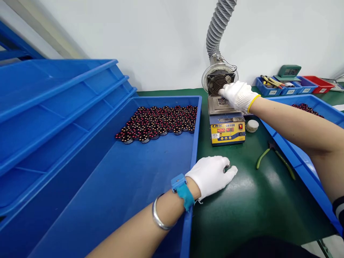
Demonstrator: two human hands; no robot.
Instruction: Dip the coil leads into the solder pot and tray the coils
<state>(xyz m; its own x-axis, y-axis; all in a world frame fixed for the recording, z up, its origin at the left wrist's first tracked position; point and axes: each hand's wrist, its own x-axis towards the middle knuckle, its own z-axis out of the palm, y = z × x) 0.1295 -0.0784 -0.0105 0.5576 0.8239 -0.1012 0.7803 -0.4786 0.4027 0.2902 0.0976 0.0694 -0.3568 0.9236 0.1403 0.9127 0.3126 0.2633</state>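
My right hand point(238, 96), in a white knit glove with a yellow cuff edge, reaches over the top of a yellow and blue solder pot point(228, 132). Its fingers are pinched together above the pot's metal top plate point(215, 106); whatever is between them is hidden. My left hand point(211, 176), also gloved, rests low over the green table beside the tray's right wall. Its thumb is stretched out apart from the curled fingers, and I see nothing held. A blue wrist strap and a silver bangle are on that arm.
A blue tray point(197, 143) holds many round black parts point(163, 122) with pink and gold dots. Stacked blue trays point(67, 104) stand left. Green-handled pliers point(271, 147) and a round whitish tub point(252, 125) lie right, before another blue tray point(298, 157). A grey duct point(219, 28) hangs behind.
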